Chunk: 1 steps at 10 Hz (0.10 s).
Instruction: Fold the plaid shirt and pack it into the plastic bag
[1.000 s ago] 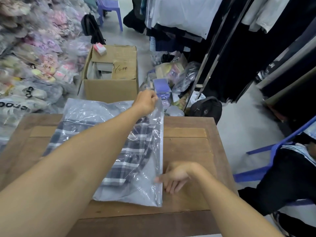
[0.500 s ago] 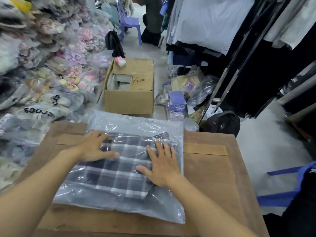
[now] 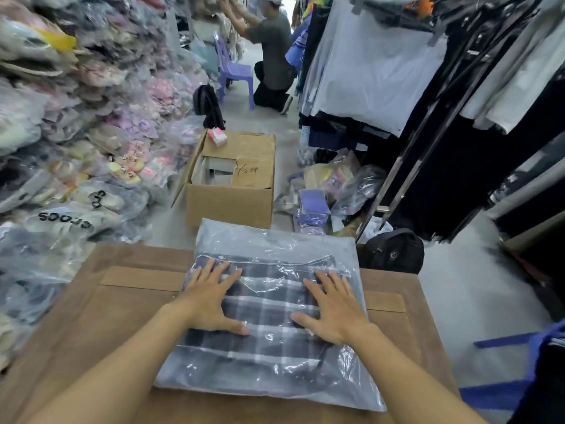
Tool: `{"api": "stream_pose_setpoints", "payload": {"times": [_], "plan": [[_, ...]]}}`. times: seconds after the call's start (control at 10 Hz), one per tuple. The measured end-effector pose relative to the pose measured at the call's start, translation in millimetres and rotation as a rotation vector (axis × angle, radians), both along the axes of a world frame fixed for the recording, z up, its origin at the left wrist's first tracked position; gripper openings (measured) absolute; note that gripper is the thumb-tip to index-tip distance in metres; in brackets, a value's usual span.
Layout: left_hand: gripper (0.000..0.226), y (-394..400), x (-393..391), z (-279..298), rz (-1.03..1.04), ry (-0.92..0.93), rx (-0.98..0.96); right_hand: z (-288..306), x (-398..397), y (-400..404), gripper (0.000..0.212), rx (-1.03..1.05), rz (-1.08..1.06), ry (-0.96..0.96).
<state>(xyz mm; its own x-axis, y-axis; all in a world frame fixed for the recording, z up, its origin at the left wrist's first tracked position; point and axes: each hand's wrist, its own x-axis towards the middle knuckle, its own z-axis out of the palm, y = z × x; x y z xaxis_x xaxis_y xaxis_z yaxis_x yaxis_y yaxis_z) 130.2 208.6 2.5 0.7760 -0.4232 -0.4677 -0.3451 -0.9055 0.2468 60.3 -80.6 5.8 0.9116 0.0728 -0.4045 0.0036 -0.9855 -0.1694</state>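
Note:
The folded dark plaid shirt lies inside the clear plastic bag, flat on the wooden table. My left hand rests palm down on the left side of the bag, fingers spread. Over on the bag's right side my right hand lies flat in the same way. Neither hand grips anything. The bag's far end sticks out past the table's back edge.
An open cardboard box stands on the floor behind the table. Bagged goods are heaped along the left. Hanging clothes fill the right. A black backpack sits by the table's far right corner. A person kneels beside a purple stool.
A second ago my left hand held the bag's far edge and my right its near edge. The bag now lies flat, and both hands have spread apart on top of it.

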Motion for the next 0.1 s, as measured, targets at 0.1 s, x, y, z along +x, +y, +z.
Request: {"api": "stream_pose_setpoints", "payload": {"times": [0.1], "plan": [[0.126, -3.6, 8.3, 15.6, 0.136, -0.009, -0.251, 26.9, 9.4, 3.2, 0.093, 0.144, -0.065, -0.075]]}}
